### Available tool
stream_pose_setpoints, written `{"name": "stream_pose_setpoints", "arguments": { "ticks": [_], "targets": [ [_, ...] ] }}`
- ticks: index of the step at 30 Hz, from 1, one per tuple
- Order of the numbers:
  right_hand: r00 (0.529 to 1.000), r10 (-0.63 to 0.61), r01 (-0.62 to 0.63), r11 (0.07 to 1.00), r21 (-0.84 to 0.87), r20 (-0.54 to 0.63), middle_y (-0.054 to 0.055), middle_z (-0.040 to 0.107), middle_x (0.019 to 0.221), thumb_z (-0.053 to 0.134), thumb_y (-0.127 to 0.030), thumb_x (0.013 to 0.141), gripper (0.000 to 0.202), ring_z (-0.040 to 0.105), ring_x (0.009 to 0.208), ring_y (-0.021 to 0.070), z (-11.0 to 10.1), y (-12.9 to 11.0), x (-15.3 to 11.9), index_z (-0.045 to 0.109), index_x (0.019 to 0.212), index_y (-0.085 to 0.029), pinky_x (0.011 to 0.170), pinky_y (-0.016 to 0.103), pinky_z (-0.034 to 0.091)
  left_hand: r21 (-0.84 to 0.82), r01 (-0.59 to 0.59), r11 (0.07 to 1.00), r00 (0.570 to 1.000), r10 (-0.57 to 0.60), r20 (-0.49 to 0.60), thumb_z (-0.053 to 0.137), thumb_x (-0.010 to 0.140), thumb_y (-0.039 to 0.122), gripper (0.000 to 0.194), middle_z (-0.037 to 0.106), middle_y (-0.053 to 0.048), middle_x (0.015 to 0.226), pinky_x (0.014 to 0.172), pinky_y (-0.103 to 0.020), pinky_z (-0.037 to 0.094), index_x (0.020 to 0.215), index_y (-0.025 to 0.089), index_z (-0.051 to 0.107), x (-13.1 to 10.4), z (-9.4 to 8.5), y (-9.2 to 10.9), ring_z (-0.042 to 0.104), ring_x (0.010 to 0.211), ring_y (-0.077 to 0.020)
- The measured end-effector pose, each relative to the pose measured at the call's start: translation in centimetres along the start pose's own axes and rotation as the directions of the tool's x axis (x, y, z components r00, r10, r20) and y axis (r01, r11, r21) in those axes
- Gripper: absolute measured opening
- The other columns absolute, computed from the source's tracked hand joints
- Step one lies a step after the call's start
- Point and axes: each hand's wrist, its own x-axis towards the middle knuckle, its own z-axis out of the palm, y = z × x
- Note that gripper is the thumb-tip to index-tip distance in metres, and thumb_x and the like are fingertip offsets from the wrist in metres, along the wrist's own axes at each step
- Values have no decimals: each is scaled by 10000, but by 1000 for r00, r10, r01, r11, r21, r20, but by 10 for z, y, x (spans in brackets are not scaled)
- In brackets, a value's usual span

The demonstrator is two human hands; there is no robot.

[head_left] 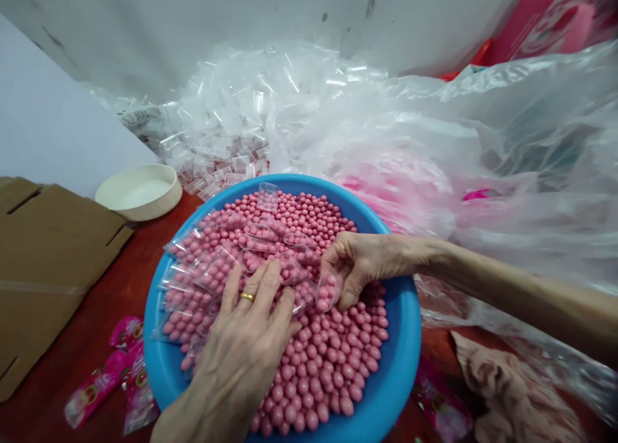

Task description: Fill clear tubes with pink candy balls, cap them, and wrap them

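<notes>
Blue basin (408, 359): lower rim cut off by bottom edge. Pink balls (318, 372) partly covered by left hand (248, 333). Cardboard (53, 256) cropped at left; pink bag (524, 28) cropped and blurred, upper right. Print on pink packets (103, 382) cannot be read.

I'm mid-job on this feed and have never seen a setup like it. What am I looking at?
No machine here: these are a person's two bare hands, seen in one picture from a head-worn camera looking forward and down. On a red surface stands a blue basin of pink balls, with ball-filled clear pouches on top. The right hand pinches a small clear container of balls. The left hand rests palm-down over the contents, fingers parted. To the left are a white bowl, cardboard and pink packets.
</notes>
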Motion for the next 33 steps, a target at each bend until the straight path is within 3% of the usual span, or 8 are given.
{"name": "stream_pose_setpoints", "arguments": {
  "ticks": [3, 6, 11, 17, 22, 27, 30, 33],
  "targets": [
    [999, -26, 20, 979, 201, 27, -31, 679, 703, 810, -189, 539, 291, 624, 617, 88, 2, -4, -1, 632, 762, -132, 567, 183, 503, 15, -21, 1000, 1000, 21, 5, 487, 898, 200, 194, 607, -245, 1214, 963, -564, 400, 989, 109, 633, -1, 1, -2, 585, 1122, -324],
    [999, -39, 36, 949, 314, 2, -22, 696, 658, 771, -147, 601, 201, 645, 579, 85, 4, -9, -3, 620, 732, -128, 599, 198, 522, -2, -8, 1000, 1000, 8, 10, 487, 903, 197, 206, 600, -261, 1219, 980, -573, 381, 995, 86, 633, -1, 1, -1, 575, 1138, -331],
    [977, -68, 153, 886, 438, -203, 2, 687, 615, 796, -192, 589, 218, 634, 548, 77, 4, -11, -2, 629, 692, -96, 571, 181, 501, -20, 20, 1000, 1000, -20, 22, 482, 905, 181, 199, 597, -267, 1220, 980, -590, 371, 983, 91, 641, 1, 1, 0, 575, 1139, -340],
    [880, -86, 312, 847, 431, -467, -33, 645, 680, 813, -335, 543, 350, 614, 639, 79, 3, -7, 11, 547, 660, -141, 649, 216, 473, 52, -89, 995, 996, 88, 10, 507, 889, 217, 209, 602, -254, 1213, 938, -567, 427, 1029, 109, 618, -3, 2, -6, 577, 1131, -339],
    [784, -131, 353, 898, 263, -607, -71, 480, 592, 761, -434, 591, 411, 428, 526, 46, 3, -7, 20, 455, 594, -160, 525, 210, 330, 44, -58, 997, 998, 59, -20, 521, 882, 220, 208, 616, -241, 1200, 956, -553, 419, 1035, 114, 614, -4, 6, -6, 570, 1141, -331],
    [748, -262, 312, 950, -26, -610, -75, 311, 553, 618, -477, 729, 439, 263, 518, 62, -1, -8, 30, 349, 540, -187, 493, 237, 202, -6, 2, 1000, 999, -3, -39, 486, 904, 220, 203, 614, -235, 1205, 979, -553, 391, 1015, 116, 622, -3, 7, -1, 560, 1157, -318],
    [716, -359, 257, 933, -252, -598, -62, 261, 561, 549, -422, 791, 420, 232, 542, 83, -4, -6, 35, 322, 521, -193, 514, 258, 184, -40, 43, 998, 997, -45, -65, 485, 910, 242, 206, 624, -224, 1198, 1003, -538, 370, 987, 121, 634, -4, 6, 1, 574, 1144, -298],
    [679, -444, 176, 871, -458, -585, -51, 294, 572, 518, -285, 817, 312, 252, 562, 102, -3, -6, 34, 412, 541, -185, 553, 276, 198, -47, 50, 998, 996, -53, -77, 487, 909, 255, 211, 620, -221, 1203, 1000, -536, 376, 975, 125, 639, -3, 8, 2, 583, 1129, -292]
  ]
}}
